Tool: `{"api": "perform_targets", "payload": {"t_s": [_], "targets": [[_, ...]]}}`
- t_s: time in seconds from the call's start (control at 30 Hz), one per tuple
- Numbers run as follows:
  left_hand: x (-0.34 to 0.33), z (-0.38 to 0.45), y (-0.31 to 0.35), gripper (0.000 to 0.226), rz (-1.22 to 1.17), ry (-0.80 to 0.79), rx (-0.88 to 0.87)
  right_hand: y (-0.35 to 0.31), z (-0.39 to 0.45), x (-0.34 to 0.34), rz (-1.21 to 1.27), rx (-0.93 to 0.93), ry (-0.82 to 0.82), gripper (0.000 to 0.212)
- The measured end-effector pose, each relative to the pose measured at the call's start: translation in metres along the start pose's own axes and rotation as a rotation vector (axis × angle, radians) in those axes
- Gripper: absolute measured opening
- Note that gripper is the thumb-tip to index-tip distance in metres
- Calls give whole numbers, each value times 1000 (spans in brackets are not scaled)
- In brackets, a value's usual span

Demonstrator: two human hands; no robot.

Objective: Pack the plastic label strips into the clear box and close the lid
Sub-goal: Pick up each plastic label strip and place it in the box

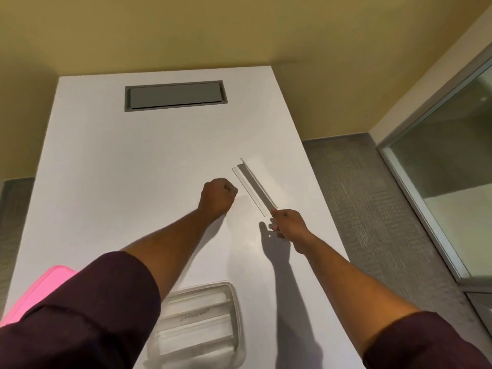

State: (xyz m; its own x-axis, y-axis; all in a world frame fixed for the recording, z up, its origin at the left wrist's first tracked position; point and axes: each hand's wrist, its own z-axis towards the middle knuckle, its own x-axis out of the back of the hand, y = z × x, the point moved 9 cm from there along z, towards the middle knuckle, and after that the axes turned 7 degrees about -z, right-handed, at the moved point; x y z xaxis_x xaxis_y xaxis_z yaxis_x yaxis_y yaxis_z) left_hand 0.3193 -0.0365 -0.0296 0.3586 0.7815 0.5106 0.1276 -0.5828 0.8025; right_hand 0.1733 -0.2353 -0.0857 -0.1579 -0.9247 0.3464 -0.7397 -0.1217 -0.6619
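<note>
Hands: left hand (218,196) fisted, seemingly holding nothing; right hand (288,224) pinches plastic label strip (252,187) above table (133,155).

Counter (133,182): smooth matt white. Label strip (253,186): clear glossy plastic. Clear box (234,310): translucent plastic, slight sheen. Floor (359,198): grey textured carpet. Sleeves (87,323): dark matt cloth.

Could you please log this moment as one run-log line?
right hand: holds label strip | left hand: fisted, empty | clear box: near
</note>
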Motion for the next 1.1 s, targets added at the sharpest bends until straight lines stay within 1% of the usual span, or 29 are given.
{"api": "perform_targets", "payload": {"t_s": [0.1,0.2,0.23,0.3,0.33,0.4,0.5,0.57,0.67,0.7,0.8,0.83,0.9,0.97,1.03,1.1], "targets": [[-18,35,12,19,-52,-2,50,1,27,9,136,-86,23,35],[-40,61,11,38,-133,-29,161,8,42,2,321,-202,-45,31],[-49,66,10,36,-186,-43,203,9,45,-1,359,-222,-75,29],[-66,70,10,25,-300,-89,266,9,49,-6,421,-229,-107,22],[-72,71,10,29,-317,-113,286,7,50,-7,446,-221,-111,16],[-84,71,8,36,-287,-159,302,4,51,-5,430,-187,-91,6],[-91,69,4,30,-247,-163,326,3,49,-2,358,-157,-41,4],[-90,68,1,24,-252,-136,347,6,44,-3,382,-178,-24,8],[-80,56,-5,8,-306,-93,384,12,35,-3,434,-195,11,20],[-76,50,-7,7,-324,-75,402,14,31,-3,442,-196,19,21],[-63,23,-11,19,-352,-64,413,19,15,-1,419,-163,32,6],[-58,12,-13,20,-372,-66,420,22,10,-1,427,-145,39,10],[-50,-8,-17,20,-429,-72,437,28,-1,-1,476,-126,47,29],[-42,-28,-20,21,-495,-75,438,31,-13,-3,511,-102,22,41],[-36,-47,-19,20,-558,-92,424,31,-27,-5,530,-83,5,44],[-29,-67,-19,15,-637,-105,416,28,-43,-9,520,-47,-8,38]]}}
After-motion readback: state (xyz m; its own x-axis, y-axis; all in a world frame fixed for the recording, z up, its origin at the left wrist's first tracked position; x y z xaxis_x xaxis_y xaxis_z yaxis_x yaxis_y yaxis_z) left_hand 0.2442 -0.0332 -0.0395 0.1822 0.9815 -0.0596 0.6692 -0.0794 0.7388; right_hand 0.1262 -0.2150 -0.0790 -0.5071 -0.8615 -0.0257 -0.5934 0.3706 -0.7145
